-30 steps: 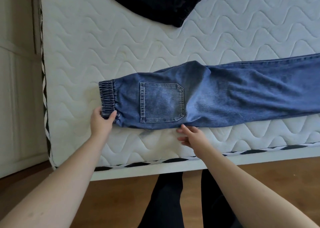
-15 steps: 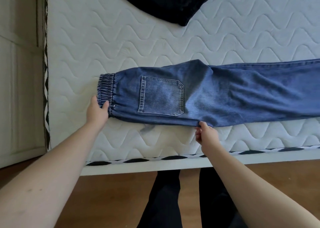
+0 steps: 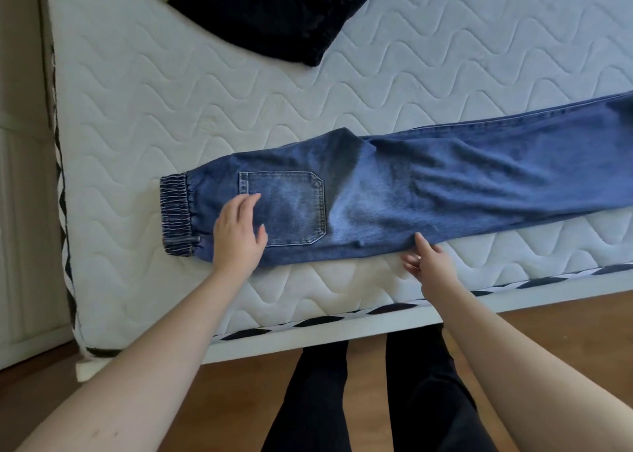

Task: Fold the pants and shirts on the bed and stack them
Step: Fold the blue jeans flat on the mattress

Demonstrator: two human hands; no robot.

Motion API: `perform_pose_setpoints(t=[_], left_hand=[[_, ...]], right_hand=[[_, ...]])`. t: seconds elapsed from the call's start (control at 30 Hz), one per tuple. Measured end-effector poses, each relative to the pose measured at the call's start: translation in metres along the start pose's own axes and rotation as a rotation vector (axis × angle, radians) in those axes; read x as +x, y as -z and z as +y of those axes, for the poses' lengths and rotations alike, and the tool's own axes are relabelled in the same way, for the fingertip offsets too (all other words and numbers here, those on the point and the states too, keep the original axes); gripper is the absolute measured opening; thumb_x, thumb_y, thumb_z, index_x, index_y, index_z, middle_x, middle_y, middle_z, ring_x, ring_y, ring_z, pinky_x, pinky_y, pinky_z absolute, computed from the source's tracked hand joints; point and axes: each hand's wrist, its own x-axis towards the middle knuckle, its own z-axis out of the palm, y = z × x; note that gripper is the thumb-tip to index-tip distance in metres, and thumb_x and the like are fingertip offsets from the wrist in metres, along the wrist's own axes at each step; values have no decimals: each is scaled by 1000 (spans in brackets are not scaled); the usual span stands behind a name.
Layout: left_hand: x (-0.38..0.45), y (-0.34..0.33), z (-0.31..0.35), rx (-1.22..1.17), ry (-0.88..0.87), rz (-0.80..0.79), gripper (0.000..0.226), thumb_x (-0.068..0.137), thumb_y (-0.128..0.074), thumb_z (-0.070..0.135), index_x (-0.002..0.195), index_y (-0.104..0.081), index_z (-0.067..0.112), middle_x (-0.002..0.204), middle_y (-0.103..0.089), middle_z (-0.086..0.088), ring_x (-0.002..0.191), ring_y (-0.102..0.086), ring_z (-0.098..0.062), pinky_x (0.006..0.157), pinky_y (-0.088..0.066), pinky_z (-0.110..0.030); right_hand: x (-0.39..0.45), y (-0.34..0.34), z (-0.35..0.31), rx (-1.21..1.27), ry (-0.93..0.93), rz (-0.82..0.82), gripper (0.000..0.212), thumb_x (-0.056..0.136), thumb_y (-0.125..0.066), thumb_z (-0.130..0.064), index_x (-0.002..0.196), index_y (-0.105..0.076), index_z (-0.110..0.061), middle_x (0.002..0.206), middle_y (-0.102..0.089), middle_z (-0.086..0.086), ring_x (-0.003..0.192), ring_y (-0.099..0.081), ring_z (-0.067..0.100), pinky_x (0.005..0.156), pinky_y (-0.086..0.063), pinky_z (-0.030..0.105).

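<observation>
Blue jeans (image 3: 428,191) lie folded lengthwise across the white quilted mattress (image 3: 171,91), elastic waistband at the left, legs running off the right edge of view. A back pocket faces up. My left hand (image 3: 238,232) rests flat on the denim just left of the pocket, fingers straight. My right hand (image 3: 426,258) touches the jeans' near edge with its fingertips, fingers mostly extended. A dark navy garment (image 3: 274,9) lies at the far top of the mattress.
The mattress's near edge with black-and-white piping (image 3: 342,318) runs across the lower middle. A wooden floor (image 3: 239,400) and my dark-trousered legs (image 3: 376,400) are below. A pale cupboard or wall (image 3: 20,177) stands at the left.
My left hand let go of the waistband corner and moved right onto the denim beside the pocket. My right hand stayed at the near edge, its fingers now spread.
</observation>
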Motion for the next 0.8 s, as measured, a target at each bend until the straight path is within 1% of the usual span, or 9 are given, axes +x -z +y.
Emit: perform_pose_setpoints(t=[0.13,0.23,0.3,0.4,0.47,0.57,0.7,0.73,0.8], left_hand=[[12,-24,53,-31,-164,-147,50,82,-65,6,131,-56,6,131,-55,-12,121,-51,-31,98,-44,-44],[21,-42,91,7,-278,-236,50,81,-66,5,130,-57,7,131,-55,-12,120,-52,-32,93,-46,-45],[28,-54,115,24,-339,-263,51,80,-67,5,130,-59,8,130,-57,-12,120,-54,-32,90,-47,-43],[44,-71,150,56,-401,-291,51,84,-65,9,134,-56,10,134,-55,-11,124,-52,-31,94,-46,-42],[60,-84,173,63,-418,-309,51,87,-63,11,137,-53,10,138,-52,-11,128,-49,-30,99,-43,-43],[90,-102,206,83,-400,-342,52,94,-57,16,144,-45,11,147,-44,-10,136,-40,-28,108,-34,-41],[136,-123,252,101,-404,-379,55,98,-52,23,149,-35,13,153,-35,-9,141,-31,-25,115,-25,-38],[146,-128,265,97,-397,-389,56,98,-52,25,149,-34,14,153,-35,-8,141,-31,-24,116,-24,-38],[164,-138,291,99,-385,-410,58,97,-53,28,150,-32,15,152,-36,-7,140,-33,-24,115,-25,-38]], right_hand=[[14,18,-12,36,22,8,18,97,-61,-33,97,-55,-16,100,-63,8,68,-70,13,61,-58,23],[26,31,-23,100,13,23,22,97,-61,-31,106,-53,-13,109,-63,10,74,-73,15,62,-58,23],[36,43,-31,138,10,44,27,97,-61,-30,111,-50,-10,110,-62,12,72,-74,15,61,-58,22],[50,63,-46,185,21,76,21,97,-62,-28,100,-50,-11,103,-59,14,64,-72,13,57,-56,21],[61,77,-60,203,23,104,21,97,-61,-27,100,-48,-10,98,-57,13,63,-71,13,56,-55,20],[76,103,-81,213,15,121,26,98,-60,-26,110,-47,-8,93,-56,9,64,-67,13,56,-55,20],[95,138,-108,261,18,121,19,97,-61,-27,108,-51,-15,84,-54,1,52,-57,6,50,-46,18],[100,146,-115,273,11,136,21,97,-62,-27,109,-51,-15,83,-53,0,53,-55,6,48,-44,18],[109,161,-128,290,2,156,17,95,-65,-27,100,-53,-17,83,-55,-1,55,-54,6,46,-40,18]])
